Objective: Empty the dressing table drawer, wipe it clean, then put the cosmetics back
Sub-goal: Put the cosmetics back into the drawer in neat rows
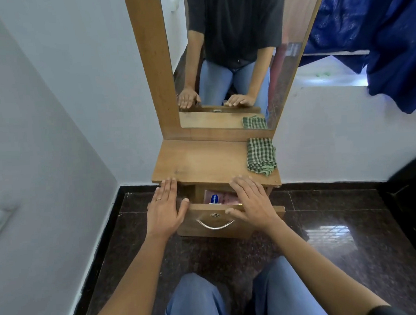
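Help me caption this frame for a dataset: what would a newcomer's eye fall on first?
Two bare hands, the left hand and right hand, hover flat and empty over a half-open wooden drawer, with a blue-labelled item inside. Above, a tall mirror reflects the kneeling person, and a green checked cloth lies on the tabletop's right.

Bright daylight, glare on floor (326,233), wide-angle edge distortion

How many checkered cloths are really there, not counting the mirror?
1. The green checkered cloth lies folded on the dressing table top, at its right side. The other is only its mirror reflection.
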Action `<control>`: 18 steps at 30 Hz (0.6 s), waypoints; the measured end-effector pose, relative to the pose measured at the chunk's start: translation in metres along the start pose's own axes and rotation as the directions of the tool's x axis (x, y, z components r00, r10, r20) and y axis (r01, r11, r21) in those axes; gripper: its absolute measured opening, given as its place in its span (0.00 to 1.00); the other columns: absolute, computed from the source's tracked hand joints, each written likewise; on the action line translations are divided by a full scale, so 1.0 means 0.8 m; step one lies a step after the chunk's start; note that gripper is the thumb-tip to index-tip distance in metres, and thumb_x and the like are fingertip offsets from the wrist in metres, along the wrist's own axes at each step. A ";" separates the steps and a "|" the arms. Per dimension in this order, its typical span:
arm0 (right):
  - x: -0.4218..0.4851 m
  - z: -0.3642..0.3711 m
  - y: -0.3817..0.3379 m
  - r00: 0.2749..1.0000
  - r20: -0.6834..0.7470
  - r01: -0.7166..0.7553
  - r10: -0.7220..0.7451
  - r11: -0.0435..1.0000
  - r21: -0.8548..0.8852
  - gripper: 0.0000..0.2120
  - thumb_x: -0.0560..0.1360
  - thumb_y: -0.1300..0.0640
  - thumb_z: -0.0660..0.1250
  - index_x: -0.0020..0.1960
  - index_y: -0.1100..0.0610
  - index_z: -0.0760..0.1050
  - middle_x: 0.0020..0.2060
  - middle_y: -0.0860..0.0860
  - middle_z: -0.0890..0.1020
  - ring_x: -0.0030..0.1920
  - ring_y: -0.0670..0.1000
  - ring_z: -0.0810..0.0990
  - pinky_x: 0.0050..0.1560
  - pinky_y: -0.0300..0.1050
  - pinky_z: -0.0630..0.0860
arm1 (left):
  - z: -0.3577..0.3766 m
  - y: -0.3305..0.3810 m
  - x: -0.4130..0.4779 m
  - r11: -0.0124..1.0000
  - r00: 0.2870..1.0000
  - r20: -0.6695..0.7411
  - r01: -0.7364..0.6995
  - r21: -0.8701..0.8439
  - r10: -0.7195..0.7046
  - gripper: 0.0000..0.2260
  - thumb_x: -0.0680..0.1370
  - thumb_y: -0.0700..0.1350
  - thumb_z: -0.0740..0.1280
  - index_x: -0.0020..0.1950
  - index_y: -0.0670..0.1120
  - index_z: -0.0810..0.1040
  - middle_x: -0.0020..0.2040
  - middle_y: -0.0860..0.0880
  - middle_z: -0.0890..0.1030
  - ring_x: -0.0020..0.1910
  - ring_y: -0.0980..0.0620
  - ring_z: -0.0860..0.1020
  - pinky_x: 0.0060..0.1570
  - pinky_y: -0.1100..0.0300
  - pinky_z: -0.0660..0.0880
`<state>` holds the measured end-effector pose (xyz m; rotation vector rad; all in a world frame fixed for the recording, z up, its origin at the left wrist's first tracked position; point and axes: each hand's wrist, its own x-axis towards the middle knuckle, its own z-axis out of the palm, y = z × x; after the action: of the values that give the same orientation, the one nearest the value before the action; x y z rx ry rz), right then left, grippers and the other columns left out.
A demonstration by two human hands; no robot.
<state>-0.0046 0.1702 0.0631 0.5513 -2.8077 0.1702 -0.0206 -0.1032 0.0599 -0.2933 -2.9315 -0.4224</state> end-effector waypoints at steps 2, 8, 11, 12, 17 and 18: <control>0.010 0.006 0.006 1.000 -0.005 -0.021 0.021 0.999 -0.038 0.33 0.75 0.36 0.58 0.69 0.59 0.66 0.67 0.55 0.73 0.71 0.54 0.66 0.72 0.53 0.57 | -0.001 0.005 0.011 0.999 0.999 0.003 -0.035 0.014 0.035 0.33 0.80 0.62 0.44 0.79 0.44 0.53 0.78 0.46 0.56 0.76 0.54 0.50 0.75 0.57 0.46; 0.034 0.013 0.026 0.991 -0.096 -0.102 0.092 0.988 -0.115 0.30 0.74 0.44 0.65 0.68 0.61 0.65 0.66 0.57 0.74 0.70 0.55 0.66 0.74 0.52 0.53 | 0.002 0.014 0.038 0.997 0.997 0.027 -0.076 0.030 0.075 0.33 0.80 0.60 0.44 0.78 0.40 0.56 0.77 0.43 0.60 0.77 0.50 0.54 0.75 0.59 0.43; 0.043 0.013 0.037 0.991 -0.065 -0.123 0.114 0.980 -0.157 0.35 0.65 0.55 0.75 0.68 0.62 0.67 0.67 0.58 0.74 0.69 0.57 0.70 0.74 0.53 0.52 | 0.003 0.018 0.049 0.996 0.997 0.021 -0.080 0.039 0.079 0.33 0.80 0.60 0.44 0.78 0.40 0.56 0.77 0.43 0.60 0.77 0.49 0.54 0.74 0.59 0.41; 0.044 0.011 0.038 0.990 -0.050 -0.138 0.131 0.978 -0.156 0.36 0.63 0.58 0.75 0.68 0.62 0.68 0.67 0.59 0.73 0.69 0.58 0.71 0.74 0.54 0.52 | 0.003 0.020 0.050 0.996 0.996 0.027 -0.081 0.039 0.080 0.33 0.80 0.61 0.43 0.78 0.40 0.56 0.77 0.43 0.59 0.78 0.50 0.54 0.74 0.59 0.41; 0.044 0.017 0.041 0.994 -0.050 -0.108 0.102 0.982 -0.154 0.34 0.62 0.59 0.75 0.67 0.62 0.71 0.66 0.58 0.74 0.69 0.57 0.70 0.74 0.53 0.52 | 0.003 0.021 0.057 0.995 0.996 0.016 -0.087 0.046 0.087 0.35 0.79 0.62 0.41 0.79 0.41 0.52 0.78 0.45 0.56 0.78 0.51 0.50 0.75 0.58 0.41; 0.043 0.013 0.041 0.993 -0.050 -0.115 0.111 0.988 -0.101 0.34 0.63 0.57 0.75 0.67 0.62 0.70 0.67 0.58 0.72 0.70 0.57 0.67 0.74 0.52 0.51 | 0.000 0.023 0.056 0.996 0.997 0.012 -0.081 0.035 0.081 0.35 0.79 0.62 0.41 0.79 0.41 0.52 0.78 0.44 0.56 0.78 0.51 0.51 0.75 0.58 0.42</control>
<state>-0.0505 0.1861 0.0612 0.3601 -2.7870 0.0569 -0.0602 -0.0782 0.0736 -0.4090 -2.9216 -0.3573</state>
